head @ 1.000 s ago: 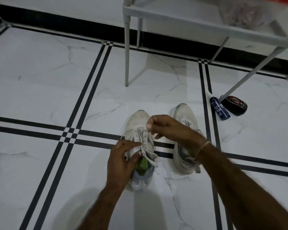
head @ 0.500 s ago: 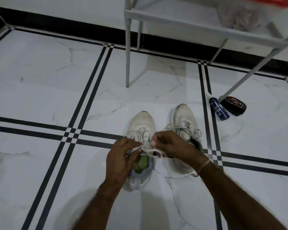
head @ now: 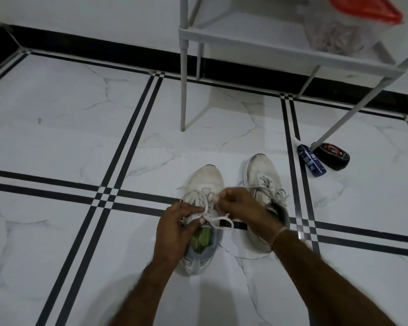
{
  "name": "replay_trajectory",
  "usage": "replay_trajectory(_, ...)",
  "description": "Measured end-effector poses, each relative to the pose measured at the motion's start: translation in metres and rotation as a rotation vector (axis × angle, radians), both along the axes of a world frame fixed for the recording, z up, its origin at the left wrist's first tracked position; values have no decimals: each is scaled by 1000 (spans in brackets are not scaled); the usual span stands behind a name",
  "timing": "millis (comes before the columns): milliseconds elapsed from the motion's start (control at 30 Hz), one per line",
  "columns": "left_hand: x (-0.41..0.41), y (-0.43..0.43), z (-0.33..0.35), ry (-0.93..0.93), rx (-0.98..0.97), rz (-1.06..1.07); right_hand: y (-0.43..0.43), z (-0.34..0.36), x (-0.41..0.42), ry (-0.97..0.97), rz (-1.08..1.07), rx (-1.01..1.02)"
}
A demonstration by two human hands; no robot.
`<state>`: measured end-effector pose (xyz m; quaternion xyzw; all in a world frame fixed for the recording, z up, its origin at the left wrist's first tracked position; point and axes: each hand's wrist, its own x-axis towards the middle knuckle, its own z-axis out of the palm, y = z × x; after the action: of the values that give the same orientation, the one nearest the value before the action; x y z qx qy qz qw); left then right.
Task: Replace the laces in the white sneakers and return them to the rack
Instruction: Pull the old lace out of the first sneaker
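In the head view, your left hand (head: 174,228) sits over the collar of the near white sneaker (head: 205,181). Its thumb and forefinger pinch the white lace (head: 218,220) where it crosses the upper eyelets. Your right hand (head: 242,207), just across the tongue, is curled round a strand of the same lace, and a loop trails out beneath it. Both hands are grasping lace; neither is free. A green insole (head: 201,238) shows in the shoe's mouth just below your left thumb.

The second sneaker (head: 262,177) stands beside and partly behind your right hand, with its lace lying loose over the tongue. I cannot tell whether it is knotted. Both shoes are on the tiled floor (head: 80,137), not on the rack (head: 183,90), whose legs stand beyond your hands. A clear tub with a red lid (head: 363,12) sits on its shelf, up and right of your right hand. A blue tube (head: 311,161) and a black tin (head: 332,156) lie on the floor well to the right of that hand.

You appear to be at the top rows of this shoe, close to tying off. To do that well:
- Pin the crossing with your left pinch and draw the slack through with your right.
- Pull along the eyelet line rather than upward, so the shoe does not lift or swing.
- Check that the lace lies flat and untwisted.
- See that the 2 ends match before you knot.
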<state>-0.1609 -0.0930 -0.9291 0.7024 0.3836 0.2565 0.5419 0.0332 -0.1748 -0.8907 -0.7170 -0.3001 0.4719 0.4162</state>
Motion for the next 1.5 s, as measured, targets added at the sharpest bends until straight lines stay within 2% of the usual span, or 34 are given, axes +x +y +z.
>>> replay_trajectory(67,0,2,5,3,1,14,0,0,-11,22,79,-42)
replay_trajectory(333,-4,1,7,20,-34,22,16,-2,-24,-146,56,36)
replay_trajectory(367,-2,2,9,15,-51,17,17,4,-20,-106,40,56)
replay_trajectory(433,1,6,11,18,-79,9,25,22,-12,99,-58,130)
replay_trajectory(533,0,6,10,5,-111,14,40,50,7,426,-327,278)
replay_trajectory(600,-2,5,8,11,-119,28,47,63,23,544,-463,383)
replay_trajectory(667,-5,3,9,25,-133,42,51,70,34,586,-476,456)
replay_trajectory(733,-6,4,8,37,-125,57,48,64,33,486,-354,397)
replay_trajectory(800,-7,2,7,31,-123,59,36,40,17,196,-206,214)
replay_trajectory(867,-4,-2,9,21,-126,54,19,10,-5,-43,-171,51)
replay_trajectory(900,-3,-3,10,26,-123,53,11,-2,-13,-73,-167,5)
replay_trajectory(1000,6,6,15,45,-120,50,-3,-14,-21,56,-100,31)
replay_trajectory(1067,9,14,16,66,-221,63,-6,-11,-21,69,-37,88)
replay_trajectory(1167,8,15,22,49,-530,98,-4,-13,-31,-40,-9,106)
replay_trajectory(1267,11,15,35,51,-660,70,-2,-17,-45,-127,-81,138)
replay_trajectory(1300,13,16,40,50,-702,59,-2,-16,-46,-99,-102,136)
replay_trajectory(1400,15,23,52,19,-894,69,-6,-12,-39,249,-196,62)
replay_trajectory(1500,4,40,44,-262,-1179,264,-13,-10,-27,578,-364,78)
